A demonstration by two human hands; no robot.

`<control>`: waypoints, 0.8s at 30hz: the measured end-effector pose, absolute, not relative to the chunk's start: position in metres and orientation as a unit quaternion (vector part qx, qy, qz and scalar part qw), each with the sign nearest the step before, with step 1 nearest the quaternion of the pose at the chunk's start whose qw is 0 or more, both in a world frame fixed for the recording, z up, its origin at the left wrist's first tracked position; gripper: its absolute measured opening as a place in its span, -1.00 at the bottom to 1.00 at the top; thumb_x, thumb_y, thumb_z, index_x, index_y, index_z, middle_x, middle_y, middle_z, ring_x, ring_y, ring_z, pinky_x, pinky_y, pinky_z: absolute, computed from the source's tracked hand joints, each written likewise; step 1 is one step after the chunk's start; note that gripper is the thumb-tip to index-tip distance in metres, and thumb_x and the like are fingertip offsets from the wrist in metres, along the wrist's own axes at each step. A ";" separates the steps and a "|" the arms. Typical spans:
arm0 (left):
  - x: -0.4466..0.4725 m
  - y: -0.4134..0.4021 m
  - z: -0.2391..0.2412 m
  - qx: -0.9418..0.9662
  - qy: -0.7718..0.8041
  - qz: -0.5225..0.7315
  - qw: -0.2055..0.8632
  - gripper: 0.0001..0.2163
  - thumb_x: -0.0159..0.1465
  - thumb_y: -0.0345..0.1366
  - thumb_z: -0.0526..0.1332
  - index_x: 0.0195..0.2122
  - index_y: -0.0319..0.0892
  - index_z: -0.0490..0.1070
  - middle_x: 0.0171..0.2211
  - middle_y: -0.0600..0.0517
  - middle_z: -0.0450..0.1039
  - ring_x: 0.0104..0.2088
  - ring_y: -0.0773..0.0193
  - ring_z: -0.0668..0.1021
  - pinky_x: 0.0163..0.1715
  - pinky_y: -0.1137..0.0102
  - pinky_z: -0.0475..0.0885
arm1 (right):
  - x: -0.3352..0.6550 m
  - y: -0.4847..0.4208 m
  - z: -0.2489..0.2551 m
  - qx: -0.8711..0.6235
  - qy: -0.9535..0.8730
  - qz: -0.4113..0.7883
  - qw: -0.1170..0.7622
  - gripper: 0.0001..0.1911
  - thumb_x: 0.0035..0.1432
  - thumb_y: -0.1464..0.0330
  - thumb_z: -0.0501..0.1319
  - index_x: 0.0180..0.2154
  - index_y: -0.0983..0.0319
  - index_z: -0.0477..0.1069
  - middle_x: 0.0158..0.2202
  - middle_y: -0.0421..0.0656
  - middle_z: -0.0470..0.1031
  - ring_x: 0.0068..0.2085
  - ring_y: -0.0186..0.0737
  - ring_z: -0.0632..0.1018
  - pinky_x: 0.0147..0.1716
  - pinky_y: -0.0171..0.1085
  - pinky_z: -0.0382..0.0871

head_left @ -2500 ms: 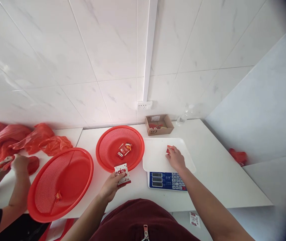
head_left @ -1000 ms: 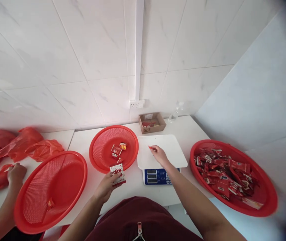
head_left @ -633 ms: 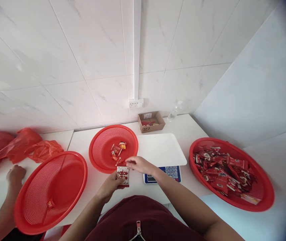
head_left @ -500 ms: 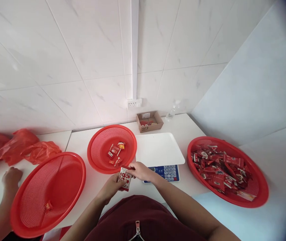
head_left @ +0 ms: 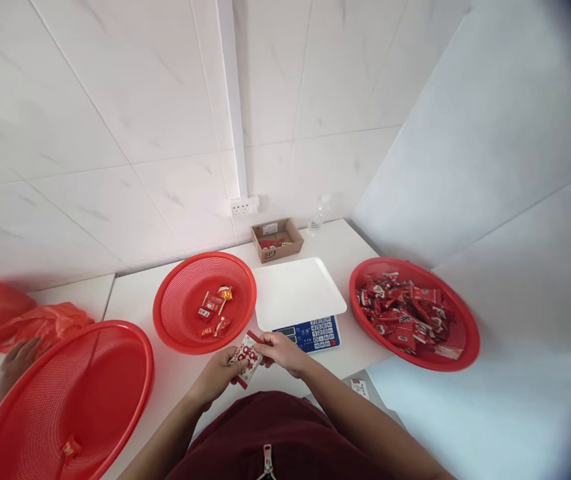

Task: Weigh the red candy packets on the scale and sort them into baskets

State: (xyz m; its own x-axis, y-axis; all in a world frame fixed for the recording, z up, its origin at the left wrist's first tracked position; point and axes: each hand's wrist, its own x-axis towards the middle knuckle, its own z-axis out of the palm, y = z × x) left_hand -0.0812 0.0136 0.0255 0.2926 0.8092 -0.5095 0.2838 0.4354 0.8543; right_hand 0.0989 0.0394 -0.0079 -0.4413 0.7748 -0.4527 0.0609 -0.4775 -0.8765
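Note:
A small red and white patterned packet (head_left: 246, 361) is held between my two hands, in front of my body. My left hand (head_left: 218, 373) grips its left side, with the thumb lying across the front. At the packet's upper right edge, my right hand (head_left: 283, 353) pinches it with closed fingers. Just beyond is a red mesh basket (head_left: 175, 313) with several wrapped sweets (head_left: 214, 303) at its bottom. A scale (head_left: 315, 333) with a white pan (head_left: 295, 287) and blue keypad stands past my right hand.
A red basket (head_left: 469, 347) full of red packets stands on the right. Left is a larger red basket (head_left: 138, 400) holding one small sweet; a co-worker's hand (head_left: 13, 370) reaches beside red plastic bags (head_left: 50, 321). A cardboard box (head_left: 278, 252) and a clear bottle (head_left: 318, 217) stand by the wall.
The view has swung right, shifting everything leftward. The packet, still in both hands, is tilted more. The co-worker's hand has moved up to the red bag.

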 end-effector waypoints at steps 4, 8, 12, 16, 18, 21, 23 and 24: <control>-0.092 0.021 0.018 0.458 0.590 0.250 0.616 -0.65 0.04 0.02 0.25 -0.37 -0.19 0.38 -0.53 0.11 0.39 -0.52 0.37 0.40 -0.51 0.47 0.22 | 0.109 0.032 -0.010 -0.492 -0.397 0.725 0.274 -0.51 -0.15 -0.04 0.29 -0.38 0.26 0.36 -0.48 -0.22 0.45 -0.46 -0.36 0.46 -0.42 -0.31 0.28; -0.113 0.034 0.012 0.369 0.625 0.329 0.604 -0.59 -0.01 0.05 0.30 -0.30 -0.18 0.38 -0.43 0.08 0.44 -0.45 0.35 0.46 -0.42 0.45 0.33 | 0.124 0.020 -0.015 -0.524 -0.357 0.714 0.297 -0.54 -0.15 0.04 0.32 -0.31 0.25 0.38 -0.44 -0.22 0.47 -0.44 -0.38 0.46 -0.40 -0.32 0.27; -0.129 0.047 0.005 0.303 0.633 0.382 0.601 -0.61 -0.02 -0.02 0.34 -0.28 -0.19 0.40 -0.33 0.00 0.50 -0.36 0.26 0.54 -0.28 0.34 0.43 | 0.134 0.005 -0.018 -0.560 -0.321 0.696 0.314 -0.57 -0.13 0.08 0.31 -0.29 0.24 0.39 -0.42 -0.22 0.47 -0.44 -0.39 0.45 -0.38 -0.31 0.26; -0.131 0.054 -0.005 0.284 0.641 0.398 0.591 -0.61 0.15 -0.14 0.24 -0.01 -0.15 0.30 -0.12 -0.09 0.49 -0.14 0.17 0.56 -0.11 0.26 0.44 | 0.136 -0.008 -0.017 -0.583 -0.296 0.681 0.329 -0.61 -0.11 0.12 0.30 -0.28 0.24 0.39 -0.40 -0.22 0.47 -0.42 -0.38 0.46 -0.35 -0.31 0.26; -0.129 0.055 -0.011 0.328 0.661 0.369 0.565 -0.48 0.19 -0.15 0.20 0.16 -0.11 0.12 -0.02 -0.12 0.45 0.00 0.13 0.50 -0.02 0.21 0.41 | 0.135 -0.012 -0.017 -0.588 -0.289 0.675 0.338 -0.62 -0.10 0.14 0.29 -0.28 0.24 0.39 -0.40 -0.22 0.46 -0.42 -0.38 0.45 -0.35 -0.31 0.26; -0.127 0.052 -0.024 0.480 0.668 0.289 0.490 -0.42 0.19 -0.15 0.18 0.22 -0.11 0.06 0.10 -0.15 0.36 0.14 0.06 0.38 0.11 0.12 0.28 | 0.133 -0.018 -0.018 -0.594 -0.283 0.668 0.348 -0.63 -0.09 0.14 0.28 -0.27 0.24 0.39 -0.39 -0.22 0.46 -0.42 -0.38 0.45 -0.35 -0.30 0.27; -0.126 0.050 -0.033 0.599 0.631 0.248 0.426 -0.50 0.19 -0.19 0.16 0.17 -0.10 0.18 0.17 -0.14 0.29 0.19 0.04 0.31 0.17 0.09 0.19 | 0.132 -0.023 -0.019 -0.599 -0.277 0.664 0.352 -0.63 -0.09 0.14 0.28 -0.27 0.24 0.38 -0.39 -0.22 0.47 -0.42 -0.38 0.45 -0.34 -0.30 0.27; -0.127 0.050 -0.038 0.648 0.610 0.231 0.392 -0.55 0.20 -0.21 0.14 0.14 -0.10 0.25 0.18 -0.13 0.27 0.21 0.03 0.29 0.18 0.08 0.17 | 0.131 -0.025 -0.019 -0.602 -0.274 0.662 0.354 -0.63 -0.09 0.14 0.28 -0.27 0.24 0.38 -0.39 -0.21 0.47 -0.42 -0.37 0.45 -0.34 -0.29 0.28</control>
